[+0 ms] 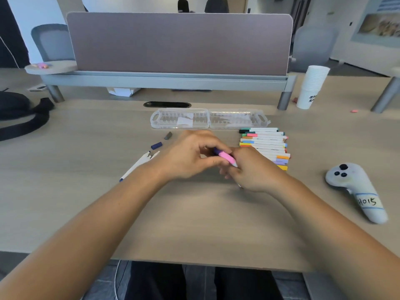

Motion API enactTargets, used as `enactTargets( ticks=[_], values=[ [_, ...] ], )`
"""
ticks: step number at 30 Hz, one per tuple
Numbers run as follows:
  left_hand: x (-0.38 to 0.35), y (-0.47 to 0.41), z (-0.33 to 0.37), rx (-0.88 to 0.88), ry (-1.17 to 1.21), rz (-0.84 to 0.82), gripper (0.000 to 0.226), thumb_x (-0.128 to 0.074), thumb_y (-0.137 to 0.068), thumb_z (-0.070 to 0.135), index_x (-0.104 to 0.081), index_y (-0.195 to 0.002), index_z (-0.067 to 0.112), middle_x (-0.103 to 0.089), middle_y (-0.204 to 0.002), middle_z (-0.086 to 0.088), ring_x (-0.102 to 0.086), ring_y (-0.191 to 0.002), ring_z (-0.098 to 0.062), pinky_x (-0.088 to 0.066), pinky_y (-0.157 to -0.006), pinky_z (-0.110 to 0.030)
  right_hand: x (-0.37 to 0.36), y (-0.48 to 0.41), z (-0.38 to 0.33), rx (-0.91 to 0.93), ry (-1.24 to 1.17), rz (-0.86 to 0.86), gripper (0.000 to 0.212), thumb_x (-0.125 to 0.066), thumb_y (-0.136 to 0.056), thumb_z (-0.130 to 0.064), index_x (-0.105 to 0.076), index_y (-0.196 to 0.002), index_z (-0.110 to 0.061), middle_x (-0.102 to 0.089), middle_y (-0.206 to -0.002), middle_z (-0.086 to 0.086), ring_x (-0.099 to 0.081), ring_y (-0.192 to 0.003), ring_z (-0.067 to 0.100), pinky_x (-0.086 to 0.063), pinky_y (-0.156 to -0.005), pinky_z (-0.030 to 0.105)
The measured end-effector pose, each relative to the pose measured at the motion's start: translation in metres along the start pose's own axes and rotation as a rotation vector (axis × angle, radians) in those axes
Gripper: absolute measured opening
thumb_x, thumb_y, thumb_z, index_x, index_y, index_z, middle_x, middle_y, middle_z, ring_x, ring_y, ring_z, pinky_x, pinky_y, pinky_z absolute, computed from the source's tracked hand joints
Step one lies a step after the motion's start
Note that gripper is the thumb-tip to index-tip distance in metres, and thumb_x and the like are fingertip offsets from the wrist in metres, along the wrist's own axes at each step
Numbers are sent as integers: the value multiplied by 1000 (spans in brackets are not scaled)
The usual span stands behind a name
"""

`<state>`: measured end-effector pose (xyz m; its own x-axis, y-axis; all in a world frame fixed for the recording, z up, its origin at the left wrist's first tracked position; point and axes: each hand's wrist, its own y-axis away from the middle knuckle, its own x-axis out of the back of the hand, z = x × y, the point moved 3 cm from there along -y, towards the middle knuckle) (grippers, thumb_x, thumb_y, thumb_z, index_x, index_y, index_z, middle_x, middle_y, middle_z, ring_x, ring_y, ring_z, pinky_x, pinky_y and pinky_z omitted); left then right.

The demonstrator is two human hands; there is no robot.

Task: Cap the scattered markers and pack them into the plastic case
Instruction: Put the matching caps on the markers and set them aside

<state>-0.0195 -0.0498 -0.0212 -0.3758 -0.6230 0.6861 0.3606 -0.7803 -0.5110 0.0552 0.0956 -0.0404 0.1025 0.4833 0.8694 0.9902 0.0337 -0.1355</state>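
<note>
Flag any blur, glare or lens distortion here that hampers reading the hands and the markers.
Head view: wide-angle distortion bows the partition and the edge of the desk; the left hand and right hand around the pink marker look slightly motion-blurred; lighting is soft and even, shadows faint; the plastic case is clear with little glare; the far background is soft.

- The plastic case (236,120) lies open at the far middle of the desk (194,224), just before the partition (179,44).
- A row of capped markers (265,146) lies just before the case's right half.
- The left hand (188,156) and right hand (253,169) meet on one marker (225,158) mid-desk.
- Loose caps (156,145) and uncapped markers (138,164) lie left of the hands.
- A controller (357,189) lies near the right edge.
- Stacked paper cups (312,87) stand far right.
</note>
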Motion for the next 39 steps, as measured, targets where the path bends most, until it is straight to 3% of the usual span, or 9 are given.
enactTargets(
  ticks=[5,10,14,18,20,24,28,33,39],
  values=[
    [-32,1,-3,31,12,-13,13,-78,-82,15,-77,-95,15,-70,-85,3,-65,-77,-11,-55,-71,-37,-2,24,25,-41,106,73,11,-61,-94,-32,-61,-98,-22,-64,-88,2,-55,-81,21,-44,-67,35],
    [-68,-4,-7,19,-2,-65,11,-73,-81,8,-75,-89,16,-68,-85,-1,-62,-78,-14,-52,-70,-37,-3,37,56,-83,235,48,13,-60,-93,-29,-65,-103,-22,-67,-99,1,-59,-94,25,-50,-74,40],
    [-86,-13,-16,66,-114,-77,12,-72,-80,4,-71,-86,14,-62,-89,0,-60,-81,-17,-52,-75,-37,1,43,75,-95,241,53,53,-66,-85,-54,-60,-126,-21,-62,-118,-2,-55,-112,19,-47,-92,35],
    [-93,-16,-17,81,-159,-103,23,-67,-80,4,-71,-98,17,-61,-99,2,-62,-93,-21,-51,-85,-33,5,52,87,-46,271,61,78,-47,-78,-78,-57,-130,-22,-57,-122,-3,-51,-116,19,-43,-98,32],
    [-93,-14,-14,92,-167,-150,38,-63,-80,6,-67,-115,20,-59,-113,1,-60,-103,-19,-50,-92,-34,5,54,92,-4,297,104,77,-42,-78,-81,-60,-126,-23,-57,-117,-4,-53,-110,22,-45,-96,37],
    [-82,-7,-17,283,-93,-135,73,-67,-84,14,-35,-146,34,-44,-137,2,-51,-122,-15,-45,-105,-35,9,53,98,-10,349,170,75,-41,-76,-83,-64,-118,-25,-58,-110,-3,-55,-103,25,-48,-88,45],
    [-79,-2,-21,417,-85,-109,72,-68,-84,11,-36,-145,32,-46,-137,-2,-54,-120,-15,-48,-102,-36,7,47,100,25,344,138,76,-35,-78,-84,-68,-116,-27,-58,-108,-4,-56,-101,26,-47,-86,44],
    [-86,-8,-19,532,182,14,53,-61,-85,-7,-53,-129,21,-54,-127,-6,-63,-107,-15,-52,-94,-25,8,38,94,147,320,190,55,-45,-87,-71,-77,-105,-30,-61,-101,-1,-58,-85,27,-51,-75,42],
    [-73,-3,-20,546,163,9,44,-61,-90,2,-55,-127,23,-54,-126,-3,-59,-110,-13,-48,-96,-24,8,30,90,201,322,206,51,-49,-86,-66,-76,-107,-27,-61,-102,0,-60,-89,27,-52,-77,45]
  ],
)
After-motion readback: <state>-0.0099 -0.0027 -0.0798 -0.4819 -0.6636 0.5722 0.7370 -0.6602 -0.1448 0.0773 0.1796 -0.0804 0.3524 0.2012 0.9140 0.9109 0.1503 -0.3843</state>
